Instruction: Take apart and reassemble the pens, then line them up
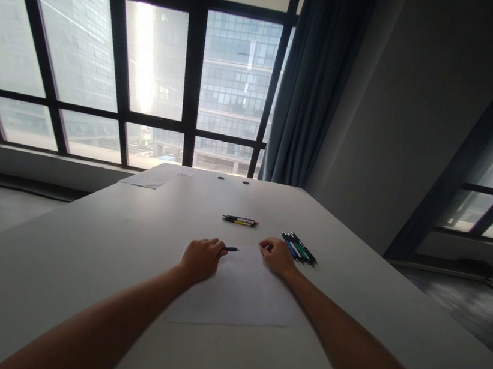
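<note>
A wide, dark-framed window [238,74] fills the far side, and before it stretches a long pale counter [83,254]. A blue-grey curtain [316,85] hangs on the far right, beside the glass. On the near part of the counter lies a white sheet [236,298]; some loose paper [154,177] lies at the far left edge.

The left hand [201,259] rests on the far left part of the sheet, its fingers wrapped around a dark pen [231,249]. The right hand [279,256] is by the sheet's far right corner, fingers curled; whether it pinches anything I cannot tell.

Just right of the right hand, and much nearer to it than to the left, is a cluster of blue, green and dark pens [300,249], their long axes slanting from far left to near right. Beyond the sheet, a smaller bundle of black and yellow pens [240,222] lies left to right, on the far side of both hands.

The held pen's long axis also runs roughly left to right, its exposed end pointing across the gap toward the right hand's fingers.
</note>
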The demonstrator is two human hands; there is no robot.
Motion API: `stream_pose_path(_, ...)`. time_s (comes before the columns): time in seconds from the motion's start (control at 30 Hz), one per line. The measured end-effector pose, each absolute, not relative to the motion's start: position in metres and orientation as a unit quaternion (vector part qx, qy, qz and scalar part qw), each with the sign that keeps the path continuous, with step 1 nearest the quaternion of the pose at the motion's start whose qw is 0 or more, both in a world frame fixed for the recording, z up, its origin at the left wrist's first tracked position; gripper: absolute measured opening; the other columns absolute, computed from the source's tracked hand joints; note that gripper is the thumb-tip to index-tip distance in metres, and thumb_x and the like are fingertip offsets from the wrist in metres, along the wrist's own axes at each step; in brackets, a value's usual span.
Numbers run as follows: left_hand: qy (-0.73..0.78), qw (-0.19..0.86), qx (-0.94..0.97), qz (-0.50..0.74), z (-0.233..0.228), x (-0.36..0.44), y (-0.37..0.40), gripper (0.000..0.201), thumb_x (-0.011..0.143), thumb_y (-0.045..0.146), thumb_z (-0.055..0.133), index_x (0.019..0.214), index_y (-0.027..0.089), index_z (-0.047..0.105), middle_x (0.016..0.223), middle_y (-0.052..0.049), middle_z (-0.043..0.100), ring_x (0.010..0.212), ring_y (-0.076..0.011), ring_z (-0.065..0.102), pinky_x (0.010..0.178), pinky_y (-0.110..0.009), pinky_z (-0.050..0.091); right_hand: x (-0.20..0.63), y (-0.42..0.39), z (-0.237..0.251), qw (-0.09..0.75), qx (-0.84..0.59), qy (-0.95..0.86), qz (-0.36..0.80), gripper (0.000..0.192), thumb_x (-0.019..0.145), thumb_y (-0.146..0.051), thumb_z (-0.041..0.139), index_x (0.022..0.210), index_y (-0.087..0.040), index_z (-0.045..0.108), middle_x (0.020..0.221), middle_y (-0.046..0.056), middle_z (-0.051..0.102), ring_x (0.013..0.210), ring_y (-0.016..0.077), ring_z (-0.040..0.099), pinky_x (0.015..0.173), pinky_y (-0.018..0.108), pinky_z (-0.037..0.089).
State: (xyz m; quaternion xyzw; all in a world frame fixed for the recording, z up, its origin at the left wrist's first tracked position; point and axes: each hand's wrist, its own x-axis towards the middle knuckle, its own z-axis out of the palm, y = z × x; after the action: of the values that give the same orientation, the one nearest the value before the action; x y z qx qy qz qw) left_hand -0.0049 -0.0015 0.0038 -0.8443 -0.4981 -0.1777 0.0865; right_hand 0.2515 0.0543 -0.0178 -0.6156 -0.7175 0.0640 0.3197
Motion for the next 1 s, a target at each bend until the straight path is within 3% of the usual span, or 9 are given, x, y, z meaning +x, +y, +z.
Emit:
stream_pose_path(0.13,-0.5,0.086,-0.844,-0.176,0.004,-0.006,-0.001,0.033,0.098,0.038,0.033,0.099,0.021,0.062,0.094,-0.006,0.067,0.083,-0.0195,0.065,0.066,-0.029,0.045,0.254,0.054,-0.016,0.333,-0.6,-0.725,0.065,0.025,0.072,-0.012,0.057,0.092,-0.017,0.07,0.081,0.003,0.07,0.068,0.014,0.061,0.068,0.024,0.045)
stream_pose_path(0.23,-0.495,0.095,-0.845,-0.181,0.004,-0.006,-0.001,0.033,0.098,0.037,0.033,0.098,0.021,0.062,0.093,-0.005,0.068,0.083,-0.0199,0.065,0.066,-0.029,0.045,0.25,0.046,-0.008,0.389,-0.564,-0.728,0.006,0.032,0.07,-0.009,0.053,0.099,-0.015,0.066,0.089,0.004,0.068,0.072,0.0147,0.059,0.073,0.026,0.046)
stream_pose_path(0.33,-0.487,0.107,-0.846,-0.19,0.004,-0.006,-0.001,0.032,0.097,0.036,0.035,0.096,0.02,0.062,0.092,-0.006,0.068,0.084,-0.0202,0.064,0.068,-0.03,0.045,0.236,0.031,0.0,0.429,-0.466,-0.773,-0.035,0.021,0.078,-0.015,0.053,0.097,-0.016,0.064,0.089,0.005,0.065,0.075,0.0161,0.057,0.075,0.029,0.046)
stream_pose_path(0.5,-0.478,0.106,-0.849,-0.2,0.005,-0.006,-0.002,0.027,0.096,0.031,0.038,0.094,0.019,0.062,0.089,-0.007,0.069,0.082,-0.0206,0.063,0.073,-0.032,0.046,0.203,0.005,0.003,0.388,-0.361,-0.848,0.007,0.013,0.089,-0.026,0.056,0.093,-0.019,0.065,0.086,0.006,0.065,0.079,0.0177,0.058,0.075,0.031,0.045)
stream_pose_path(0.63,-0.443,0.087,-0.866,-0.215,0.006,-0.007,-0.003,0.026,0.093,0.023,0.041,0.111,0.024,0.06,0.094,-0.005,0.069,0.085,-0.0202,0.063,0.077,-0.033,0.046,0.195,-0.001,0.002,0.394,-0.357,-0.847,0.004,0.014,0.091,-0.02,0.051,0.087,-0.019,0.065,0.082,0.005,0.065,0.079,0.0177,0.057,0.074,0.03,0.044)
stream_pose_path(0.73,-0.411,0.087,-0.884,-0.207,0.007,-0.007,-0.005,0.047,0.083,0.008,0.045,0.126,0.028,0.052,0.106,-0.004,0.067,0.092,-0.0198,0.061,0.08,-0.034,0.046,0.197,-0.001,0.001,0.41,-0.366,-0.835,0.0,0.012,0.09,-0.019,0.051,0.086,-0.018,0.063,0.081,0.005,0.063,0.077,0.0176,0.056,0.072,0.03,0.044)
stream_pose_path(0.8,-0.402,0.101,-0.887,-0.204,0.008,-0.007,-0.005,0.051,0.08,0.005,0.044,0.125,0.027,0.052,0.11,-0.004,0.065,0.095,-0.0204,0.06,0.081,-0.034,0.045,0.198,-0.001,0.001,0.421,-0.382,-0.823,0.004,0.01,0.088,-0.017,0.052,0.086,-0.018,0.061,0.081,0.005,0.062,0.075,0.0171,0.055,0.07,0.029,0.044)
stream_pose_path(0.93,-0.415,0.135,-0.869,-0.233,0.009,-0.006,-0.006,0.028,0.091,0.021,0.042,0.114,0.022,0.057,0.102,-0.007,0.064,0.091,-0.0218,0.058,0.078,-0.036,0.042,0.198,-0.002,0.0,0.437,-0.397,-0.807,0.013,0.007,0.086,-0.015,0.053,0.084,-0.018,0.059,0.079,0.003,0.06,0.072,0.0159,0.055,0.069,0.028,0.044)
stream_pose_path(1.0,-0.427,0.142,-0.859,-0.245,0.009,-0.006,-0.006,0.027,0.095,0.035,0.04,0.106,0.021,0.059,0.098,-0.007,0.064,0.089,-0.0219,0.059,0.077,-0.036,0.041,0.197,-0.004,0.0,0.437,-0.389,-0.811,0.018,0.007,0.087,-0.017,0.052,0.083,-0.018,0.058,0.079,0.003,0.059,0.072,0.0153,0.055,0.069,0.027,0.044)
